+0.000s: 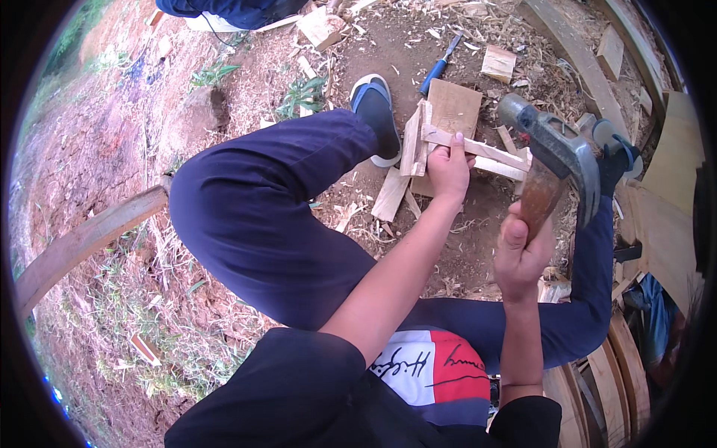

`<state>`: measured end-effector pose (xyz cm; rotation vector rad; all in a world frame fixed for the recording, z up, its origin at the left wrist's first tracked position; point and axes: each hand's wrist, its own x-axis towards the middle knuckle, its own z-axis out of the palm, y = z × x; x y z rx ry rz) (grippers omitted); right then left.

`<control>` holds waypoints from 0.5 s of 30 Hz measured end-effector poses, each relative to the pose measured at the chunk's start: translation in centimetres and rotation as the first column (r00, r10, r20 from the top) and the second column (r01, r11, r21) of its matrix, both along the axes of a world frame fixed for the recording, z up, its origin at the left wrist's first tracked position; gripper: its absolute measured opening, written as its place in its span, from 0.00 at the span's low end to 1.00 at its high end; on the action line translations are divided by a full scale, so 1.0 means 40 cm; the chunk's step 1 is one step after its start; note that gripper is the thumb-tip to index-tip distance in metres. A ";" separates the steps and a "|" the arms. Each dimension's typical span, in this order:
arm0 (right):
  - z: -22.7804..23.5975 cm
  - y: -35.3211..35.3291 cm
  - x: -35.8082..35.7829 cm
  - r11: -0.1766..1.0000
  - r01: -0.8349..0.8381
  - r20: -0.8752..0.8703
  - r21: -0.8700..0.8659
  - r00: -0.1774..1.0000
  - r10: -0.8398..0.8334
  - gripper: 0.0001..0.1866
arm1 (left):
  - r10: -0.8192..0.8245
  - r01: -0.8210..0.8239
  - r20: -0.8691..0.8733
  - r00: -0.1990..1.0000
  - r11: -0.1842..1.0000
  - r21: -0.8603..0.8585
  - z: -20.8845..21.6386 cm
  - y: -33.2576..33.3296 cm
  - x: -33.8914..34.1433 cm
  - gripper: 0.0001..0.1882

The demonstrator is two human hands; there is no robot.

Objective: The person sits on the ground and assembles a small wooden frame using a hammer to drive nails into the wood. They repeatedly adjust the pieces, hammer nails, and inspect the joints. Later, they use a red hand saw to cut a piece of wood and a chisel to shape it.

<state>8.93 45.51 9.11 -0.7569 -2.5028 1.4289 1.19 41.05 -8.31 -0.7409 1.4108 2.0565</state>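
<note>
The left hand (pixel 448 168) is pressed on a wooden slat (pixel 478 149) laid across stacked boards on the ground, fingers curled over it. The claw hammer (pixel 556 153) is gripped fully closed in the raised right hand (pixel 519 250). Fingers are best kept clear of the strike point

Packages: we see none near either grip.
Signs: we see none.
Screens: we see none.
Label: we find only a printed patch (pixel 429 366) on the dark shirt, below both grips and close to the body, lying between the two forearms.
Label shape: a rough rectangle, wrinkled by the cloth.
Label colours: white on its left part, red on its right, with a dark blue band along the lower edge.
</note>
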 end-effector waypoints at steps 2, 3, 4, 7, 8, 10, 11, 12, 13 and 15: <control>-0.051 -0.020 -0.005 0.997 -0.074 0.091 0.029 0.993 0.071 0.15 | 0.034 -0.036 0.049 0.998 0.999 0.029 -0.013 -0.019 0.009 0.17; -0.062 -0.014 -0.006 0.991 -0.127 0.183 0.031 0.976 0.119 0.15 | 0.059 -0.063 0.079 0.995 0.997 0.045 -0.017 -0.024 0.009 0.18; -0.069 -0.005 -0.006 0.984 -0.178 0.275 0.027 0.947 0.164 0.15 | 0.088 -0.101 0.152 0.984 0.992 0.077 -0.023 -0.020 0.003 0.18; 0.001 0.001 -0.042 0.994 -0.079 0.116 0.076 0.991 0.070 0.16 | -0.037 0.031 -0.061 0.997 0.995 -0.091 0.025 -0.008 0.000 0.14; 0.053 0.007 -0.046 0.999 -0.037 0.099 0.030 0.995 0.034 0.16 | 0.053 -0.053 -0.029 0.998 0.998 -0.030 0.008 -0.004 0.002 0.19; 0.051 0.017 -0.024 1.000 0.012 0.122 -0.004 0.992 -0.011 0.17 | 0.043 -0.043 -0.007 0.999 0.998 -0.046 0.018 -0.002 0.004 0.18; 0.019 0.012 -0.004 1.000 -0.009 0.157 -0.012 0.988 0.011 0.18 | 0.049 -0.049 -0.001 0.999 0.998 -0.039 0.020 0.001 0.001 0.17; -0.032 -0.005 -0.004 0.991 -0.114 0.256 0.067 0.962 0.094 0.18 | 0.014 -0.015 -0.041 0.999 1.000 -0.026 -0.025 -0.009 0.015 0.14; -0.056 -0.006 -0.012 0.967 -0.217 0.358 0.136 0.920 0.156 0.19 | -0.027 0.026 -0.082 0.996 1.000 -0.014 -0.073 -0.016 0.027 0.11; -0.037 -0.004 -0.015 0.948 -0.272 0.433 0.163 0.883 0.179 0.18 | 0.084 -0.083 -0.026 0.996 0.996 0.040 -0.030 -0.011 -0.005 0.10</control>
